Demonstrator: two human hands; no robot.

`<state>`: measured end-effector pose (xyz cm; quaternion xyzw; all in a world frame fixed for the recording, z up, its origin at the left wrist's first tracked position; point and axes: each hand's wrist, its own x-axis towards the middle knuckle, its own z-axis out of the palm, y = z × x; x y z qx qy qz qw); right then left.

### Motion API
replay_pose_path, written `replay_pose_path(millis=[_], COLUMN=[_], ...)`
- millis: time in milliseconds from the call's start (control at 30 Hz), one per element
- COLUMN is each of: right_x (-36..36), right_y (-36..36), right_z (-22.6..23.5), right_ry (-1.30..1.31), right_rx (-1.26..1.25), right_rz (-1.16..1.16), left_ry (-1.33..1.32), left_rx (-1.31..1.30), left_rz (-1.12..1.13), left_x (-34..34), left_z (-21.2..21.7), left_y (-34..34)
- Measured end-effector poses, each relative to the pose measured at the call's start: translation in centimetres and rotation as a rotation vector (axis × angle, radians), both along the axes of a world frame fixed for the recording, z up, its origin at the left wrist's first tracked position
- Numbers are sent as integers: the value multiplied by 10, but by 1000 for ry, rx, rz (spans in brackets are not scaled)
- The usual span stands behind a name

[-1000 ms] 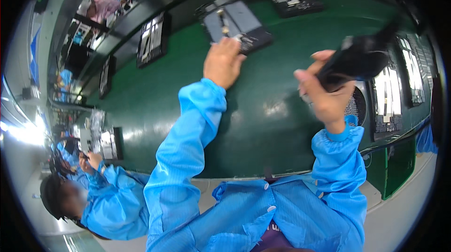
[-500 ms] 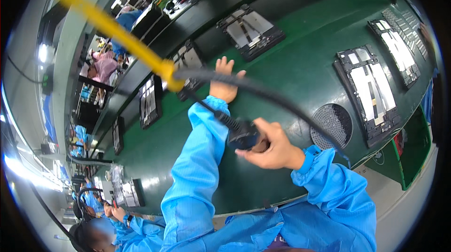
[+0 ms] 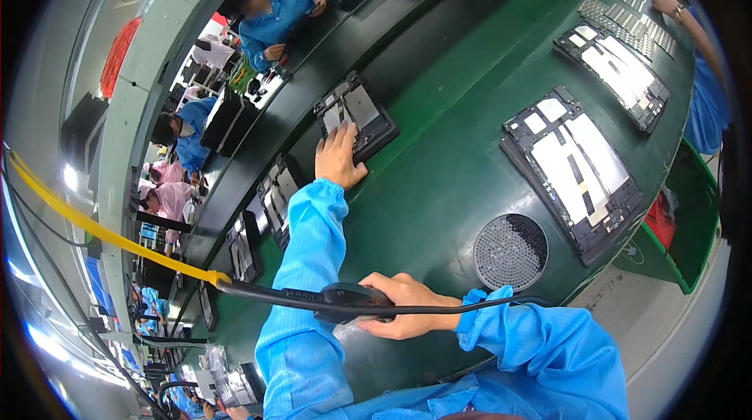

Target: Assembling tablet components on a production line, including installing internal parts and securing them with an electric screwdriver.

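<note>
My left hand (image 3: 338,158) reaches forward, its fingers stretched out and touching the near end of an opened tablet-like device (image 3: 356,116) with a black frame and silver panels. My right hand (image 3: 407,306) is closed around a black electric screwdriver (image 3: 345,302), held low in front of me. A black cable and a yellow cord (image 3: 117,241) run to the tool; its tip is hidden. To the right of that hand sits a round dish (image 3: 511,252) with dark screws along one side. Beyond the dish lies a larger opened device (image 3: 576,173) with white panels.
Another opened device (image 3: 615,75) lies farther right, near trays of small parts (image 3: 630,25) and another person's hand (image 3: 664,1). More devices (image 3: 276,197) line the dark strip at left. A green bin (image 3: 689,224) stands at the right table edge. Co-workers (image 3: 282,17) sit across.
My left hand has gone from the green tabletop onto the device's near end. My right hand has kept the screwdriver and lies lower and further left in view. The view itself has shifted.
</note>
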<state>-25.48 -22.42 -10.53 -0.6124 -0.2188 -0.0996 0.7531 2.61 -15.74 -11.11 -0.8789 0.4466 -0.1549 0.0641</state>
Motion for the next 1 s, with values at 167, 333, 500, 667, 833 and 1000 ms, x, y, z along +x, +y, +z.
replay_pose_path(millis=[167, 333, 500, 667, 833, 1000], right_x=[0, 3, 13, 18, 22, 23], right_y=[12, 2, -12, -21, -22, -9], right_z=[-1, -3, -1, 6, -3, -9], right_ry=[2, 23, -19, -14, 0, 76], right_rx=[5, 4, 33, 16, -68, 17], right_rz=[-88, -331, -469, -510, -545, -508], left_ry=[79, 0, 228, 243, 448, 403], left_rx=[-102, -330, -455, -552, -913, -817], left_rz=[373, 89, 150, 284, 533, 622], left_x=[-4, -78, -205, -315, -372, -388], left_z=[4, -12, -24, -15, -22, -45], left_y=[30, 72, 124, 145, 146, 156])
